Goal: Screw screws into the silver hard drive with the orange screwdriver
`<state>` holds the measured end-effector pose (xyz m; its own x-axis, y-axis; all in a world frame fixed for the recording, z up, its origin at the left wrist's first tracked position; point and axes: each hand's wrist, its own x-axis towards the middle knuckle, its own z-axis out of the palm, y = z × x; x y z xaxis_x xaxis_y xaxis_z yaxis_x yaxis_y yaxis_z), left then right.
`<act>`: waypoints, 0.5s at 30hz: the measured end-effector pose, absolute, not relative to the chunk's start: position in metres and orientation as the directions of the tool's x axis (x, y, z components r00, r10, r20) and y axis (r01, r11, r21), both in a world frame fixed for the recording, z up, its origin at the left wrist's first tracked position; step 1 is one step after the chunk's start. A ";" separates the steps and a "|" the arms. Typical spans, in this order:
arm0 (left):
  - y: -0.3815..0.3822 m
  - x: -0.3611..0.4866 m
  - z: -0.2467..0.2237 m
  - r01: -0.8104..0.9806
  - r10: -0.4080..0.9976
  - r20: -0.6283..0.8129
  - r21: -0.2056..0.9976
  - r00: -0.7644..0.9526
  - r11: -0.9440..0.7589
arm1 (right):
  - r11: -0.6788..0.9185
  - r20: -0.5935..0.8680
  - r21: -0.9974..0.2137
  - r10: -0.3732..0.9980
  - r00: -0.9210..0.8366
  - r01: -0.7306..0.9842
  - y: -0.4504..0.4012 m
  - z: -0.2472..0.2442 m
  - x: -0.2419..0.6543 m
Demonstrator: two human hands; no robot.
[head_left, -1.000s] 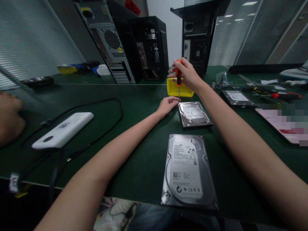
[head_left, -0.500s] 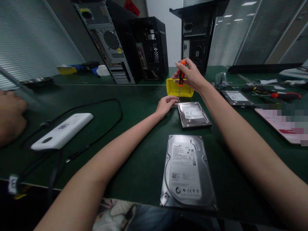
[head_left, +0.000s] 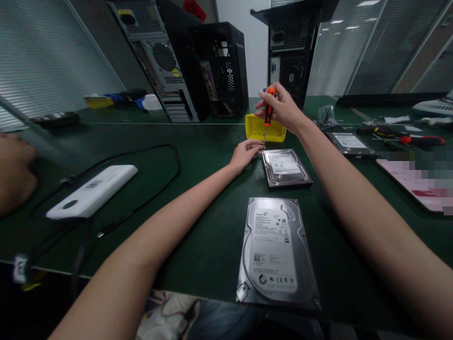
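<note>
My right hand point(head_left: 283, 107) is closed round the orange and black handle of a screwdriver point(head_left: 269, 113). The shaft points down, its tip at the far left corner of a silver hard drive point(head_left: 285, 163) lying flat on the bench. At that same corner rests my left hand point(head_left: 245, 155), fingers pressed together by the screwdriver tip; what they pinch, if anything, is too small to make out. Just behind the drive stands a yellow plastic tray point(head_left: 256, 126), partly covered by my right hand. A larger hard drive point(head_left: 272, 255) lies label up closer to me.
Computer cases point(head_left: 226, 71) stand along the back. To the right are another hard drive point(head_left: 350, 143), a red and black screwdriver point(head_left: 423, 140) and a pink flat object point(head_left: 406, 182). At left lie a white power bank-like box point(head_left: 94, 191), a black cable point(head_left: 170, 184) and another person's hand point(head_left: 14, 174).
The view has shifted very slightly. Both hands keep their places at the drive's corner, and the screwdriver stays upright with its tip there.
</note>
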<state>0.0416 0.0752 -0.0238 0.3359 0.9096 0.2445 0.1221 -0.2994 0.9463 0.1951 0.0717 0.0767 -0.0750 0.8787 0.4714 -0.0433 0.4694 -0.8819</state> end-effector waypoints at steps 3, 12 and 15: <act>0.075 0.041 -0.024 0.115 0.910 0.242 0.948 0.337 -0.295 | 0.503 0.501 -0.864 0.862 -0.073 0.006 0.074 0.075 0.196; 0.084 0.041 -0.031 0.072 0.884 0.289 0.939 0.367 -0.336 | 0.492 0.488 -0.870 0.865 -0.116 0.012 0.075 0.077 0.191; 0.084 0.040 -0.032 0.120 0.872 0.296 0.923 0.389 -0.367 | 0.454 0.452 -0.891 0.884 -0.122 -0.012 0.072 0.080 0.190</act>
